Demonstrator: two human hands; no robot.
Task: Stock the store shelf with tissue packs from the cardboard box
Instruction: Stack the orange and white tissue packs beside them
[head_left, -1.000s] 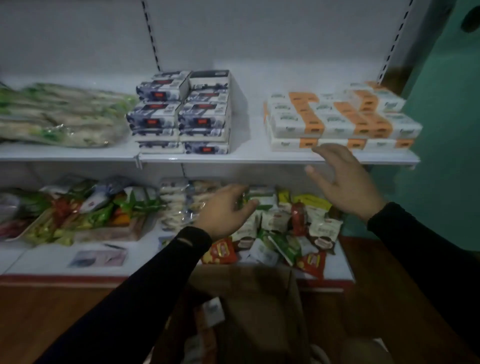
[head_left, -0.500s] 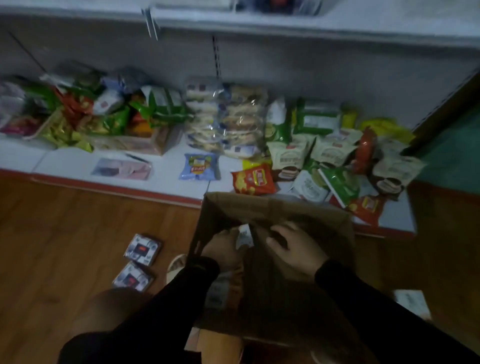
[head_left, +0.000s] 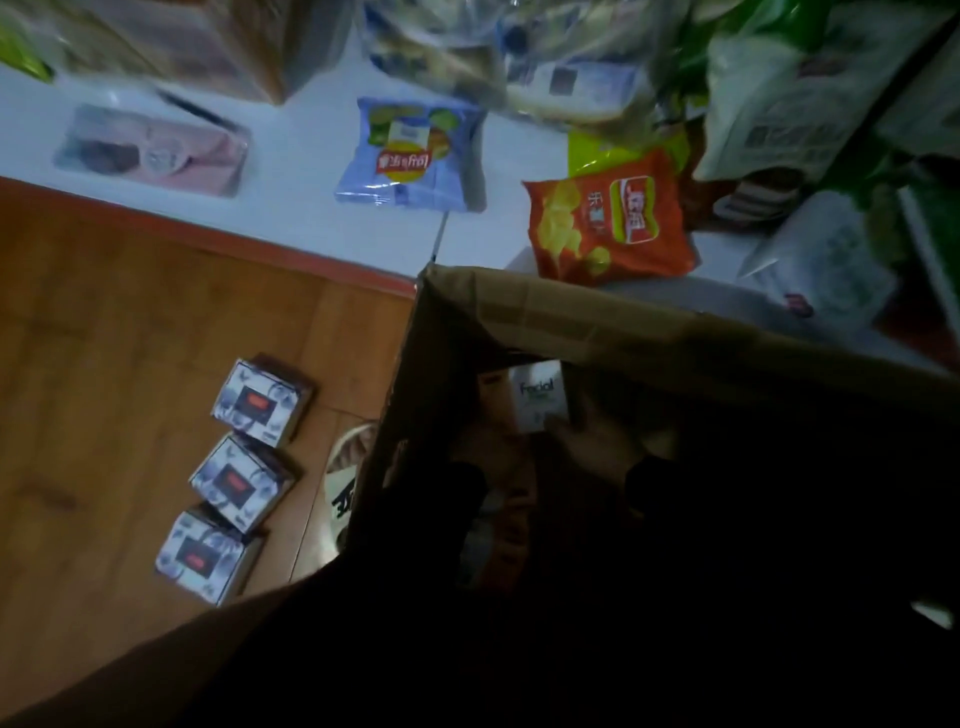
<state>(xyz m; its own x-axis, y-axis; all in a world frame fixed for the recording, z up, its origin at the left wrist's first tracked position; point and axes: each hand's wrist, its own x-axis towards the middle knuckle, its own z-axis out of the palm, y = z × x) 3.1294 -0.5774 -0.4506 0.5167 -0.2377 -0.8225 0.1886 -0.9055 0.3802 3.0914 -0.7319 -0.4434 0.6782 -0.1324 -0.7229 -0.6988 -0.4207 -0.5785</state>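
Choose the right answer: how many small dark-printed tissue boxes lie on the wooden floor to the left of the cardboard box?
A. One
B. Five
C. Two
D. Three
D: three small tissue boxes lie in a row on the wooden floor, left of the cardboard box.

Dim overall, brightest on the white shelf (head_left: 291, 208) up top. Heavily motion-blurred along the upper edge, snack bags (head_left: 608, 218) smeared. Nearly black inside the cardboard box (head_left: 571, 322), hands barely readable. Soft focus on the wooden floor (head_left: 130, 338).
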